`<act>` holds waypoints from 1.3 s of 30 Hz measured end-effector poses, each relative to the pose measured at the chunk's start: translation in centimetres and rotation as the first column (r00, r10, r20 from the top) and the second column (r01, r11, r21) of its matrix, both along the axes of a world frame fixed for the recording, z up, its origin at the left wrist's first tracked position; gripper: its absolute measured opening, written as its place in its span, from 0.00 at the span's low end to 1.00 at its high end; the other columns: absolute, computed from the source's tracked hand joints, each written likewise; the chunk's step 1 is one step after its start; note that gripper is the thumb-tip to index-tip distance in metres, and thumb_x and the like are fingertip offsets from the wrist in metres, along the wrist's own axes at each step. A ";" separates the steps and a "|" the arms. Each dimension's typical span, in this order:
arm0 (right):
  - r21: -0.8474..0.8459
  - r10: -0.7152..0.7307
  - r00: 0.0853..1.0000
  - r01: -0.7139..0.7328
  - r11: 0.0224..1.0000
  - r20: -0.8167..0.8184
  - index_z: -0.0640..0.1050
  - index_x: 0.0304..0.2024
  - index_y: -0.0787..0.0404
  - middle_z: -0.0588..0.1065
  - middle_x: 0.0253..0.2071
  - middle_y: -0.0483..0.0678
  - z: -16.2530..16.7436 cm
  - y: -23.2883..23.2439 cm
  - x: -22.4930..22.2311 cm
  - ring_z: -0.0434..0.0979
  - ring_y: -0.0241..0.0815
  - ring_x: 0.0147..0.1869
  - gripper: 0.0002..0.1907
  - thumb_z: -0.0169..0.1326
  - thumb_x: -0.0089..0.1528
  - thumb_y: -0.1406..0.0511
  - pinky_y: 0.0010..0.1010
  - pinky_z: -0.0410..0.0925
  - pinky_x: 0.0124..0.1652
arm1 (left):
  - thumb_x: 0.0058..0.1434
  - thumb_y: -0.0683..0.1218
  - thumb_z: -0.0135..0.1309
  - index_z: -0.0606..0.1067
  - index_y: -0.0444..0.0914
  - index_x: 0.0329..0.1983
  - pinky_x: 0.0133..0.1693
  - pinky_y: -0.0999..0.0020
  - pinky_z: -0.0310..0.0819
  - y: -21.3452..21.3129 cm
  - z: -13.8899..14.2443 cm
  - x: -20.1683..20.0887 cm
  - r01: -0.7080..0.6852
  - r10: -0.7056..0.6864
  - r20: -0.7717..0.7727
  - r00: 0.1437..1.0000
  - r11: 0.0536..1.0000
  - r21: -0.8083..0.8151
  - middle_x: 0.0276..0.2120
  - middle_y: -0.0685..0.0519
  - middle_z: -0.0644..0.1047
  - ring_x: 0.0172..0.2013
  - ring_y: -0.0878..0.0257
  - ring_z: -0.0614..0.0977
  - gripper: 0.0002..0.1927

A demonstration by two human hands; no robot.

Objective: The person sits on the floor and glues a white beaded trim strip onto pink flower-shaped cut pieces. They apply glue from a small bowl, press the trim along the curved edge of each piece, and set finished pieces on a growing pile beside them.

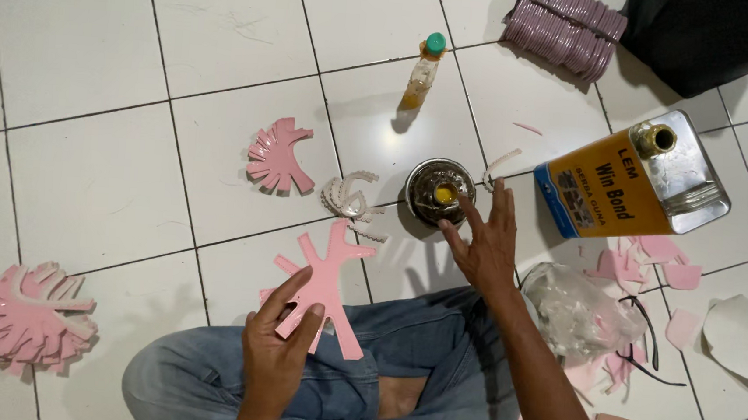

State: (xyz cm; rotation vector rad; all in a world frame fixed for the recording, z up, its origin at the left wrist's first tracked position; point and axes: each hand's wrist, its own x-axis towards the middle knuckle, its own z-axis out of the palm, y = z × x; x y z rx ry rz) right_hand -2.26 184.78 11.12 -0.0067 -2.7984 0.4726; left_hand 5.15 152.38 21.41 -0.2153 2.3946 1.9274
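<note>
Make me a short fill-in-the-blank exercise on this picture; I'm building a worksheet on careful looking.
1. The left hand holds a branched cutout coloured ____.
2. The right hand reaches, fingers spread, toward a small round ____ with yellow paste inside.
3. The little bottle on the floor tiles has a ____ cap.
4. The big orange can lies to the ____ of the small round container.

Missing words: pink; tin; green; right

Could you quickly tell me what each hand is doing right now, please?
Left hand: closed on a pink branched cut-out.
Right hand: open, holding nothing, fingers spread beside the small round tin.
</note>
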 end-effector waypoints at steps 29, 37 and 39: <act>0.049 0.099 0.994 -0.102 0.994 0.049 0.82 0.54 0.50 0.44 0.79 0.61 -1.5 0.4 -1.9 0.39 0.67 0.82 0.25 0.57 0.63 0.44 0.59 0.48 0.72 | 0.60 0.47 0.62 0.78 0.40 0.60 0.58 0.67 0.64 -0.1 -1.1 0.2 0.044 -0.037 0.064 0.997 0.992 -0.119 0.47 0.55 0.86 0.40 0.68 0.84 0.24; 0.045 0.097 0.995 -0.097 0.994 0.018 0.81 0.57 0.52 0.45 0.80 0.61 -1.0 0.5 -1.9 0.39 0.66 0.83 0.27 0.57 0.64 0.44 0.57 0.47 0.73 | 0.58 0.47 0.61 0.78 0.41 0.61 0.48 0.60 0.77 -0.2 -0.8 0.3 -0.047 0.009 0.220 0.975 0.985 0.168 0.44 0.53 0.85 0.39 0.67 0.86 0.26; 0.024 0.096 0.994 -0.097 0.995 0.056 0.82 0.55 0.53 0.45 0.78 0.62 -1.0 0.5 -1.7 0.39 0.67 0.82 0.27 0.58 0.62 0.45 0.58 0.47 0.71 | 0.59 0.48 0.61 0.78 0.41 0.60 0.55 0.63 0.72 -0.2 -0.6 0.4 -0.002 -0.009 0.157 0.988 0.997 0.072 0.46 0.55 0.86 0.41 0.67 0.86 0.24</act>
